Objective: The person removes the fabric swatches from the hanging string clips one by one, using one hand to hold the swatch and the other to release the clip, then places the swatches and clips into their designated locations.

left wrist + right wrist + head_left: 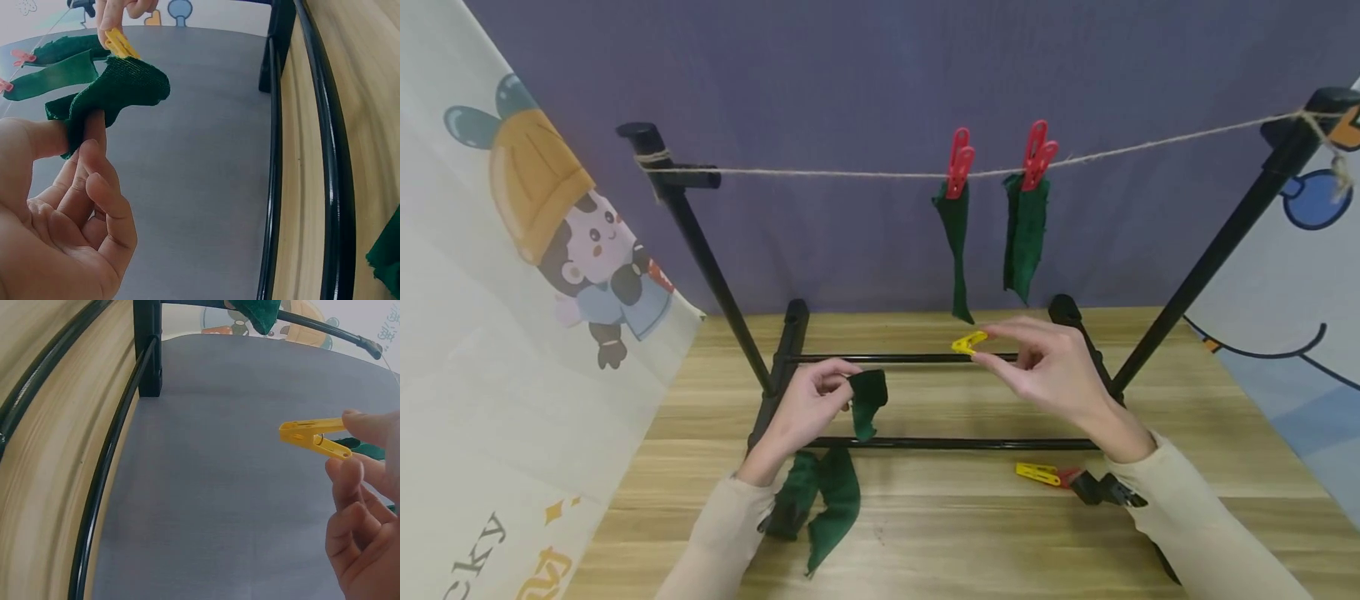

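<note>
My left hand point(816, 400) pinches a small strip of dark green cloth point(868, 403) between thumb and finger, and the strip hangs down over the rack's lower bars. In the left wrist view the same cloth point(125, 87) drapes over the fingertips. To the right, my right hand point(1052, 367) holds a yellow clothespin point(968, 342) by its handle ends. Seen from the right wrist, the clothespin point(312, 434) points left with nothing in its jaws. Above, a twine line point(820, 173) carries two green cloth strips point(1026, 233), each held by a red clothespin point(958, 165).
A black rack point(707, 275) with two uprights and low crossbars stands on the wooden table point(940, 533). More green cloth pieces point(835, 504) lie by my left forearm. Another yellow clothespin point(1037, 474) lies near my right sleeve, beside a partly hidden red one point(1068, 477).
</note>
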Demonstrator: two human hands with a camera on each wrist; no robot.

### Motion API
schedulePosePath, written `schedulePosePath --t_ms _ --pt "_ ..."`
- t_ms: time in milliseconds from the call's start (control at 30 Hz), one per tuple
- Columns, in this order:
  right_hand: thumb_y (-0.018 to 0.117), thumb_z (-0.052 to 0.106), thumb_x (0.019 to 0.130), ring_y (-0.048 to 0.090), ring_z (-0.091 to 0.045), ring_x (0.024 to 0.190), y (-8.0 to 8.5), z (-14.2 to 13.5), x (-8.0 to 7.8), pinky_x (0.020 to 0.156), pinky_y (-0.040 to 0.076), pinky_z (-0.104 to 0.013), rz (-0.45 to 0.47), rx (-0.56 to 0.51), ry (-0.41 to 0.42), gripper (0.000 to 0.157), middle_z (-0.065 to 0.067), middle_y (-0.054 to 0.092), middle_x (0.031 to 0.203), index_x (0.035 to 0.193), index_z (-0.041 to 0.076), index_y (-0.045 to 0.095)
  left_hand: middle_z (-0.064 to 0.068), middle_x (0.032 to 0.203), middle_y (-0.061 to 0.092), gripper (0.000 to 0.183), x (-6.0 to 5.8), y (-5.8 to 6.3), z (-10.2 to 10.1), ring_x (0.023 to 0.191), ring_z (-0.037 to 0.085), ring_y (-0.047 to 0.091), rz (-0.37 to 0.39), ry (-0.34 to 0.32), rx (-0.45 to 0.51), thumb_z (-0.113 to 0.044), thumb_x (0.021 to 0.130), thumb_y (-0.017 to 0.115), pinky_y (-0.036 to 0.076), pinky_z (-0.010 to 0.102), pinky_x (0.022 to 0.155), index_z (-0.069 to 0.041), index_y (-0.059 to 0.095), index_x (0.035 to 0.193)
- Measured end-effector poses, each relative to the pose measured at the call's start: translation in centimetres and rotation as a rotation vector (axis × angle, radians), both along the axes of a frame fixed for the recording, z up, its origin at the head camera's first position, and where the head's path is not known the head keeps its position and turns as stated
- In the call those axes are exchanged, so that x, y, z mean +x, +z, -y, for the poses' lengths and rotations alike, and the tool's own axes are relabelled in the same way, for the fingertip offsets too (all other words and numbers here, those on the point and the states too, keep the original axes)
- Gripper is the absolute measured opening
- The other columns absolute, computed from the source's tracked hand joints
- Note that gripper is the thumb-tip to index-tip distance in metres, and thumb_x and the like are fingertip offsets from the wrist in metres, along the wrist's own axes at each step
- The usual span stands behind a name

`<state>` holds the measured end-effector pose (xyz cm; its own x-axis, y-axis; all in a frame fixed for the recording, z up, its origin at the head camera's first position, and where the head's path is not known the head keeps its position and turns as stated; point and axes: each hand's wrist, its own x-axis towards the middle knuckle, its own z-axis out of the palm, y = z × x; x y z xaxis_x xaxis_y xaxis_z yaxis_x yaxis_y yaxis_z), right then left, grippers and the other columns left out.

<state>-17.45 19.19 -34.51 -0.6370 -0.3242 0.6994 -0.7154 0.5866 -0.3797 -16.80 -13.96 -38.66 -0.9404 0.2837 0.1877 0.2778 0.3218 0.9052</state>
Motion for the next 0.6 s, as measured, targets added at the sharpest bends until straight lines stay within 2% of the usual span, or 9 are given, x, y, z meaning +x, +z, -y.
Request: schedulePosePath --t_ms 200,433,533,600 --pt "0.085 0.020 0.072 0.042 0.005 0.044 -0.5 -0.3 0.0 0.043 0.036 -0.016 -0.002 -0.002 0.015 0.035 0.004 0.070 0.101 0.105 0.014 0.075 0.006 0.069 0.065 0.029 0.2 -0.4 0.2 0.064 0.023 0.060 0.016 -0.007 0.010 0.001 0.088 0.052 0.043 0.027 0.052 -0.010 0.066 0.111" --pt "0.085 0.016 0.071 0.040 0.006 0.043 -1.3 -0.6 0.2 0.042 0.034 -0.015 0.000 -0.021 0.060 0.035 0.003 0.070 0.102 0.105 0.015 0.075 0.005 0.066 0.063 0.030 0.6 -0.7 0.1 0.052 0.019 0.049 0.067 -0.011 0.020 0.004 0.089 0.051 0.028 0.022 0.042 -0.008 0.066 0.111" --pt "0.087 0.013 0.068 0.037 0.006 0.043 -1.6 -0.8 0.2 0.041 0.032 -0.014 -0.016 -0.043 0.082 0.037 0.002 0.070 0.101 0.103 0.015 0.075 0.007 0.068 0.064 0.029 1.5 0.4 -0.2 0.053 0.014 0.048 0.081 -0.019 0.012 0.005 0.089 0.050 0.029 0.021 0.044 -0.003 0.065 0.111" --pt "0.087 0.012 0.067 0.036 0.007 0.043 -1.7 -0.9 0.2 0.041 0.031 -0.014 -0.019 -0.051 0.093 0.038 0.003 0.070 0.099 0.103 0.015 0.076 0.008 0.071 0.066 0.028 2.1 1.1 -0.5 0.056 0.017 0.053 0.091 -0.020 -0.001 0.006 0.088 0.049 0.031 0.021 0.044 -0.001 0.065 0.111"
